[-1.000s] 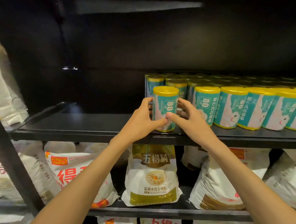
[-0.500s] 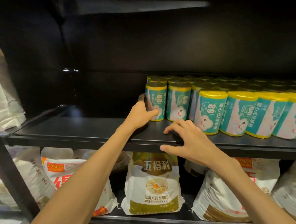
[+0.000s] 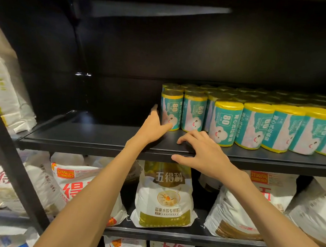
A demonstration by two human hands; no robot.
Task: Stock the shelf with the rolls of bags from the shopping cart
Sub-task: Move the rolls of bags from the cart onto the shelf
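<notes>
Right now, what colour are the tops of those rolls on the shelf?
Yellow, above a teal and white label, as on this roll of bags; head view.

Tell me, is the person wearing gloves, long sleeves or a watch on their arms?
No. Both forearms are bare as far as the picture shows, with no sleeves in view. The left hand and the right hand have no gloves, and no watch, bracelet or ring can be seen on the wrists or fingers. The nails look short and plain.
</notes>
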